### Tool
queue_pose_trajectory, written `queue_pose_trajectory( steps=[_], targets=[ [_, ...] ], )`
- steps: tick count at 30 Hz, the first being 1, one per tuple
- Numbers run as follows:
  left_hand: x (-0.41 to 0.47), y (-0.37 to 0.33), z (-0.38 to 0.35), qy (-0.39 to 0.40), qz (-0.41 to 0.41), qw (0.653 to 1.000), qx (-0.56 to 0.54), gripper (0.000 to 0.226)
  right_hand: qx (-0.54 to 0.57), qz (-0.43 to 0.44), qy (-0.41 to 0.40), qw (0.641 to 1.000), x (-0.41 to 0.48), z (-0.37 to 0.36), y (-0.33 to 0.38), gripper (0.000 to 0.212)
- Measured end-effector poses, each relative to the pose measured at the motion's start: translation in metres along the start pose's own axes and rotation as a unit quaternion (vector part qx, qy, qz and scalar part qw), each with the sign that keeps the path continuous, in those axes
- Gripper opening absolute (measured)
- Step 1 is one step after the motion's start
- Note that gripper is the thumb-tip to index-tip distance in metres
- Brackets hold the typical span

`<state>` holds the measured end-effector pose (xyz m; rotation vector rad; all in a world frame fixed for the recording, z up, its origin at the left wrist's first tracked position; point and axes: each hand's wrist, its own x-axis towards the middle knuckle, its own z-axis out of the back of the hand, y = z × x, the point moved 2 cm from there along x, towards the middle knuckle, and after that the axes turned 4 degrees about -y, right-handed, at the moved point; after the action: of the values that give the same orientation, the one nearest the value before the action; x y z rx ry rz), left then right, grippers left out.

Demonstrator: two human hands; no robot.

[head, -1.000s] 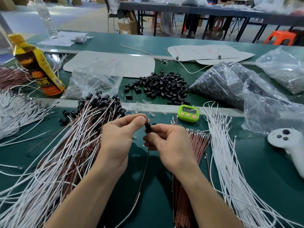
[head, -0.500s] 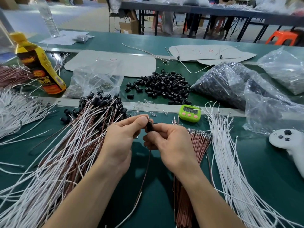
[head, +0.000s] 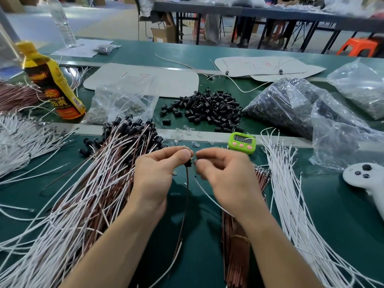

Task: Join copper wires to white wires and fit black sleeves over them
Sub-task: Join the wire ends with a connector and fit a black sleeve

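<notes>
My left hand [head: 155, 175] pinches a small black sleeve [head: 188, 163] between thumb and fingertips, and a copper wire [head: 186, 196] hangs down from that sleeve. My right hand [head: 226, 177], blurred, sits just right of the sleeve with its fingers curled. A thin white wire [head: 209, 198] runs from its fingertips down under the wrist. Loose black sleeves [head: 207, 107] lie heaped behind my hands. A bundle of copper wires [head: 235, 250] lies under my right forearm, and loose white wires [head: 291, 196] fan out to its right.
Joined, sleeved wires [head: 108, 175] are piled at the left, with more white wires [head: 16, 138] beyond. A green timer [head: 241, 142], a yellow bottle [head: 52, 84], plastic bags [head: 291, 107] of parts and a white controller [head: 365, 177] stand around the green table [head: 336, 221].
My hands have come apart. The right hand has let go of the sleeve and shifted right, while the left hand keeps hold of the sleeve and its hanging wire.
</notes>
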<state>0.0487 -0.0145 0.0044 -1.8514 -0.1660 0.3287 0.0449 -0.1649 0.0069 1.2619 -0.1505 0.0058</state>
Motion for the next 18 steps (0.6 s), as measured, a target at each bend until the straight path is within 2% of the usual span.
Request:
queue_pose_trajectory(
  steps=[3, 7, 9, 14, 18],
  targets=[
    [0.005, -0.001, 0.007, -0.048, -0.014, 0.998, 0.046, 0.012, -0.122, 0.024, -0.06, 0.99, 0.015, 0.013, 0.009, 0.015],
    [0.007, 0.0, 0.009, -0.078, -0.025, 0.992, 0.097, 0.016, -0.345, 0.02, 0.037, 0.938, 0.041, -0.002, 0.021, 0.021],
    [0.007, 0.001, 0.009, -0.088, -0.032, 0.987, 0.132, 0.019, -0.406, 0.026, 0.071, 0.911, 0.051, -0.016, 0.024, 0.019],
    [0.008, 0.002, 0.011, -0.093, -0.045, 0.977, 0.186, 0.024, -0.454, 0.056, 0.083, 0.886, 0.068, -0.041, 0.022, 0.016],
    [0.009, 0.003, 0.01, -0.075, -0.058, 0.975, 0.202, 0.029, -0.412, 0.047, 0.083, 0.906, 0.071, -0.042, 0.017, 0.012]
  ],
)
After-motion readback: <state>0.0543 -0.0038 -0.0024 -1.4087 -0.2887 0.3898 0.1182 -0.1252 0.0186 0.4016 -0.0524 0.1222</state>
